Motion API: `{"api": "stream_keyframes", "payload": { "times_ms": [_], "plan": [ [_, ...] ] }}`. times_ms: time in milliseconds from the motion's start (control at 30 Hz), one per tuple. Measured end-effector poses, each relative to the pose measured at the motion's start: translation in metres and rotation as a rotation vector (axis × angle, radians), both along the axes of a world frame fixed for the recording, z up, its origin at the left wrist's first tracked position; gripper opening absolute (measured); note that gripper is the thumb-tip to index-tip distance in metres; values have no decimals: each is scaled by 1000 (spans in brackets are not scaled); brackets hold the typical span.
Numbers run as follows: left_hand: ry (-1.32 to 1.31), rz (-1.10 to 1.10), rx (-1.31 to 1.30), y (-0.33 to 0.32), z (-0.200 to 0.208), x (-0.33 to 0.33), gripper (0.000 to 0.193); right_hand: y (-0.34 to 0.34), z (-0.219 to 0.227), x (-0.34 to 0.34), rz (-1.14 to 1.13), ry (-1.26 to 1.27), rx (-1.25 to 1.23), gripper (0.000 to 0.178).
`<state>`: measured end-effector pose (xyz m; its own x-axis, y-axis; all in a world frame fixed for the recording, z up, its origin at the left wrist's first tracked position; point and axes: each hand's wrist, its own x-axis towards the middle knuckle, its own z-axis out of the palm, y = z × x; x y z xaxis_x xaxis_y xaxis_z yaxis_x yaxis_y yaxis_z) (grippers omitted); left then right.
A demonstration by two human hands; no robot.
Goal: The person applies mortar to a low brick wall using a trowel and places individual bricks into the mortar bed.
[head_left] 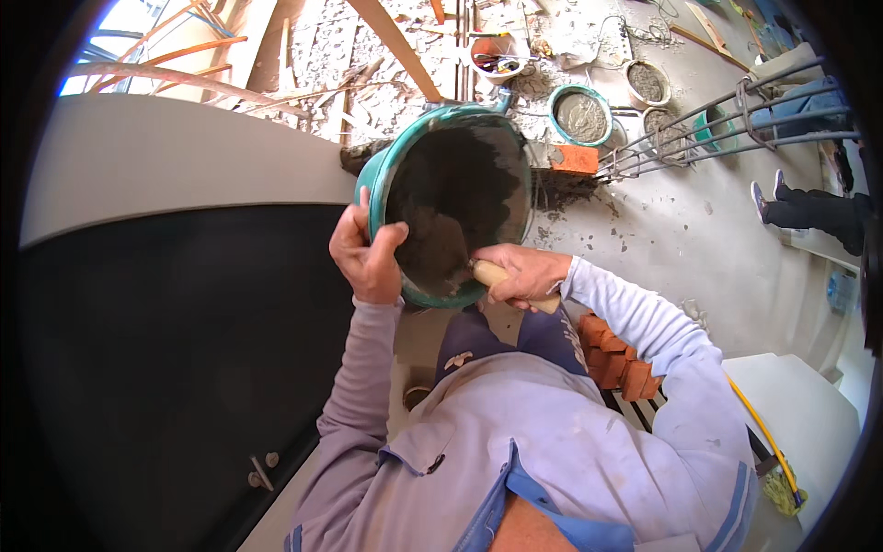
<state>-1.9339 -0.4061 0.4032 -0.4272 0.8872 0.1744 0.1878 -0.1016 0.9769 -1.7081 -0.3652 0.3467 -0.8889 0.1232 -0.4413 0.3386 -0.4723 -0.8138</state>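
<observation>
A green bucket [375, 170] is tilted in front of me, its mouth facing me. My left hand [368, 250] grips its left rim, thumb over the edge and fingers along the outer wall. Inside, grey wet mortar [425, 225] coats the wall and bottom. My right hand [529, 274] is closed round the pale wooden handle of a trowel [491, 273] at the bucket's lower right. The trowel's blade reaches into the bucket and is hard to tell from the mortar.
An orange brick [575, 159] lies right of the bucket, beside a long steel rebar cage [699, 133]. Farther off stand a mortar-filled tub [581, 116] and a tool bucket [498, 57], amid rubble. Stacked bricks [616, 359] are by my right leg. A dark panel [184, 359] fills the left.
</observation>
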Motion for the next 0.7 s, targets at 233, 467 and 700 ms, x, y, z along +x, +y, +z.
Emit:
{"api": "stream_keyframes", "payload": {
  "times_ms": [233,467,700],
  "plan": [
    [-78,305,-218,-30,-110,8,31,24,-80,68,9,53,-338,51],
    [2,472,-607,-119,-216,12,27,69,-139,157,-180,-221,-115,50],
    [97,508,-850,-202,-300,0,38,133,-246,158,-295,-340,963,39]
  ]
}}
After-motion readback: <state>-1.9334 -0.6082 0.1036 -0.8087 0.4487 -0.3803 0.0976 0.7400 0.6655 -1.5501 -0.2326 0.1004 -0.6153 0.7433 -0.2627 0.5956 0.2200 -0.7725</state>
